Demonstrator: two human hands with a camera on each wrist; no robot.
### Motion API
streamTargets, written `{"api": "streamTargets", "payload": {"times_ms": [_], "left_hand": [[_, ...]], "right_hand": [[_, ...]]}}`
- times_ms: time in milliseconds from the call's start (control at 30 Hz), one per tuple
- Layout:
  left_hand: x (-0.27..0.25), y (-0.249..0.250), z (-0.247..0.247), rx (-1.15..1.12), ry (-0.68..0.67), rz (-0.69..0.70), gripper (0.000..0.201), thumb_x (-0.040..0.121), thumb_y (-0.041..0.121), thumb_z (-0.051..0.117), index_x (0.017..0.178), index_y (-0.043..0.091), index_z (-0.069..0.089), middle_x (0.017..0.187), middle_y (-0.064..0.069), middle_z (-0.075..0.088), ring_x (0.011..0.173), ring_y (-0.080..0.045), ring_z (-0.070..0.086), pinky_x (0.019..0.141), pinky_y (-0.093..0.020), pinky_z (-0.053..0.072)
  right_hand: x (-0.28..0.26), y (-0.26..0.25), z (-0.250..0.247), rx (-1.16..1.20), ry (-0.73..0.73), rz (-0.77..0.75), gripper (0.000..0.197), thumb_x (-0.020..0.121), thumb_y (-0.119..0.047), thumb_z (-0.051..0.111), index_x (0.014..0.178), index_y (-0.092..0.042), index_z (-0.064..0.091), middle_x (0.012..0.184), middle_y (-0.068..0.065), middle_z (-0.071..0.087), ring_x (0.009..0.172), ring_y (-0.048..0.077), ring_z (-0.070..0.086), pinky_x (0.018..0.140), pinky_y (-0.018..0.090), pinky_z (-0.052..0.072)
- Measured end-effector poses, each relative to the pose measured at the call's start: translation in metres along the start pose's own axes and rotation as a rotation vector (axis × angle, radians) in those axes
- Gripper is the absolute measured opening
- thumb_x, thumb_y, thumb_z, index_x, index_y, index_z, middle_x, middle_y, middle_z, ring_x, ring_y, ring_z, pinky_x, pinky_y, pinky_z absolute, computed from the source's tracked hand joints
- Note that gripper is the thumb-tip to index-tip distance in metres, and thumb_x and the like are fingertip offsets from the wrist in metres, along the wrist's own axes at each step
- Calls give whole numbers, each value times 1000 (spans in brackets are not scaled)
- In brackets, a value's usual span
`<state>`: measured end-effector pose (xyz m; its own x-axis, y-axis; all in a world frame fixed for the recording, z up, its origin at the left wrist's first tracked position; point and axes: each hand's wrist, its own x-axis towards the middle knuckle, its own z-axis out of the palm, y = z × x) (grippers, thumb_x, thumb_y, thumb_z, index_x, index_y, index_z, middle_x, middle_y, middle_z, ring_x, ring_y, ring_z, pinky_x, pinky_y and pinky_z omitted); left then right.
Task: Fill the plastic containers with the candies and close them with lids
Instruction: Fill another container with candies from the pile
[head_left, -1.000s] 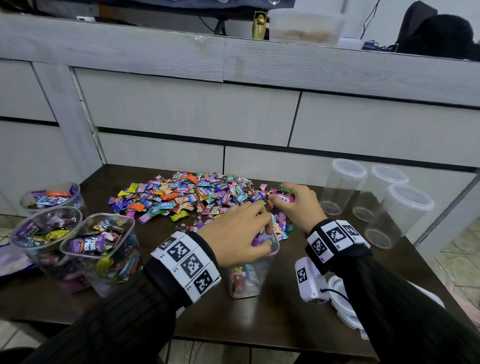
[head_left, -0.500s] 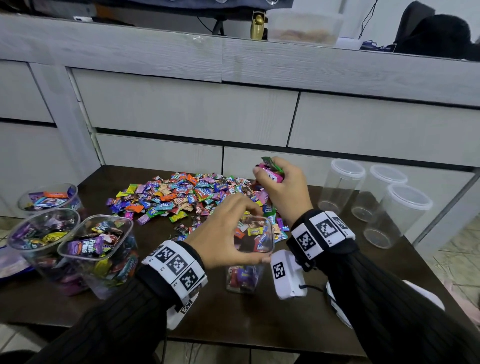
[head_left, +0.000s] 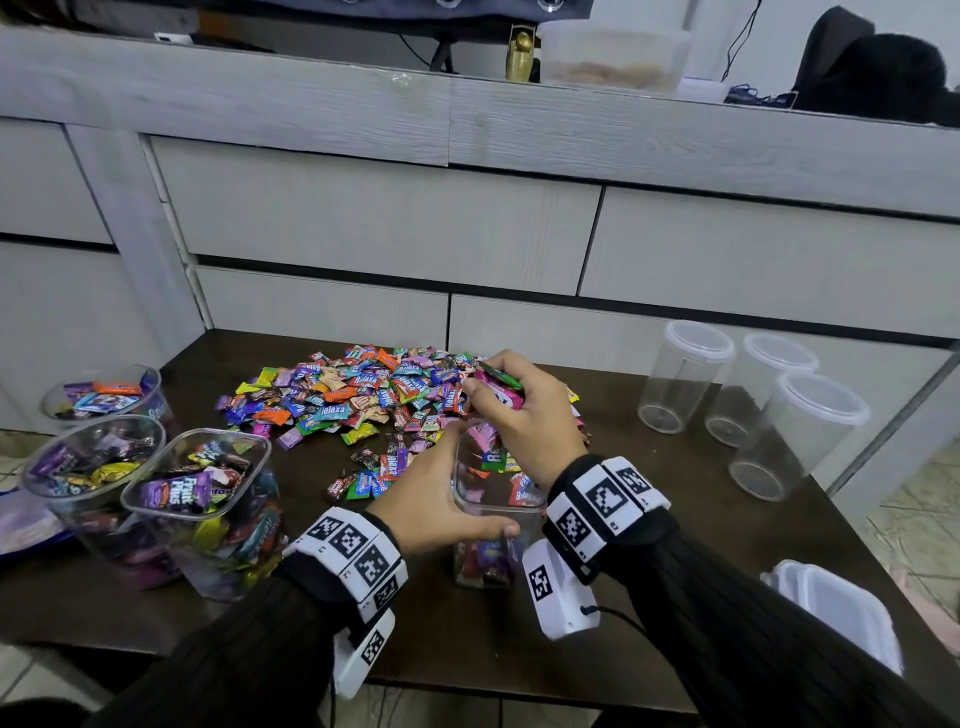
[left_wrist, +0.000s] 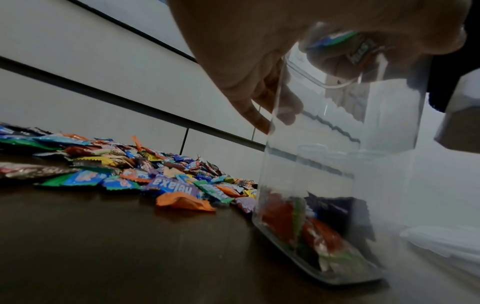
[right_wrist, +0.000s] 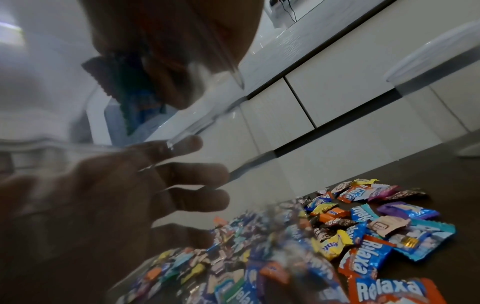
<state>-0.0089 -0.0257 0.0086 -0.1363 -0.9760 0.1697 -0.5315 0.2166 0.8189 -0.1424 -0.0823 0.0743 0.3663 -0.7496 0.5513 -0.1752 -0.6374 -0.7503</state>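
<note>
A clear square container stands on the dark table with a few candies at its bottom. My left hand grips it near the rim, thumb in front, fingers behind. My right hand is above the container's mouth, curled round a handful of candies. A wide pile of wrapped candies lies just behind the container.
Three open containers with candies stand at the left. Three clear lidded containers stand at the right. White lids lie near the table's front right edge. Grey drawer fronts rise behind the table.
My right hand scooped candies from the pile, lifted them, and now has come down to the container's mouth. My left hand has kept its hold near the container's rim.
</note>
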Motion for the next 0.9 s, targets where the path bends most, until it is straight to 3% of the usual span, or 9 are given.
{"api": "streamTargets", "payload": {"times_ms": [67,167,233,333,467,633,667,767,900], "left_hand": [[1,-1,0,10,0,3,125,50,70,79,148,25,18,144,10,41,128,-2,43,109,-27,40],[2,1,0,5,-1,8,123,51,66,81,148,16,23,145,4,45,131,-7,45,109,-36,41],[2,3,0,-29,1,19,115,53,62,82,144,16,29,138,7,51,126,-3,50,105,-35,45],[1,3,1,-86,7,37,109,55,56,85,142,19,31,134,13,54,120,6,53,101,-24,46],[3,1,1,-105,5,50,108,55,57,85,141,22,31,133,16,52,120,10,51,97,-12,42],[4,-1,1,-128,-16,36,99,54,53,88,133,36,31,127,16,58,116,6,56,98,-19,47],[5,-2,1,-123,-19,33,98,54,54,88,132,32,34,126,14,59,115,4,58,99,-24,49],[6,-6,1,-104,-28,29,101,55,54,88,134,25,34,127,10,59,116,-2,59,101,-36,49],[6,-8,2,-82,-31,43,102,55,65,83,135,31,31,126,19,56,113,7,56,98,-23,48]], "right_hand": [[0,-1,0,8,3,-4,13,90,-18,64,79,-19,57,65,-12,60,62,3,55,62,22,43],[1,-2,1,9,-17,-4,12,91,-19,63,82,-11,59,68,-10,60,64,5,56,63,23,44],[1,-4,0,13,-26,-9,14,92,-19,62,85,-7,60,72,-3,63,69,12,58,67,32,46],[3,-6,0,49,-8,-9,15,92,-18,61,86,-4,59,76,11,65,74,24,60,71,39,47],[2,-5,0,23,-53,-3,12,92,-17,61,81,-13,58,71,-6,63,70,9,60,68,25,47],[-5,5,-5,5,-85,36,29,88,-9,60,72,-31,55,68,-10,60,70,12,62,72,28,49],[-7,7,-5,4,-90,41,29,89,-8,58,70,-31,55,66,-9,60,68,13,61,70,29,49],[-14,9,-5,-44,-90,10,22,90,-21,52,69,-23,55,60,-7,55,60,7,52,62,19,40],[-17,7,-5,-94,-115,-30,19,88,-21,53,69,-21,54,56,-9,49,55,6,46,57,16,35]]}}
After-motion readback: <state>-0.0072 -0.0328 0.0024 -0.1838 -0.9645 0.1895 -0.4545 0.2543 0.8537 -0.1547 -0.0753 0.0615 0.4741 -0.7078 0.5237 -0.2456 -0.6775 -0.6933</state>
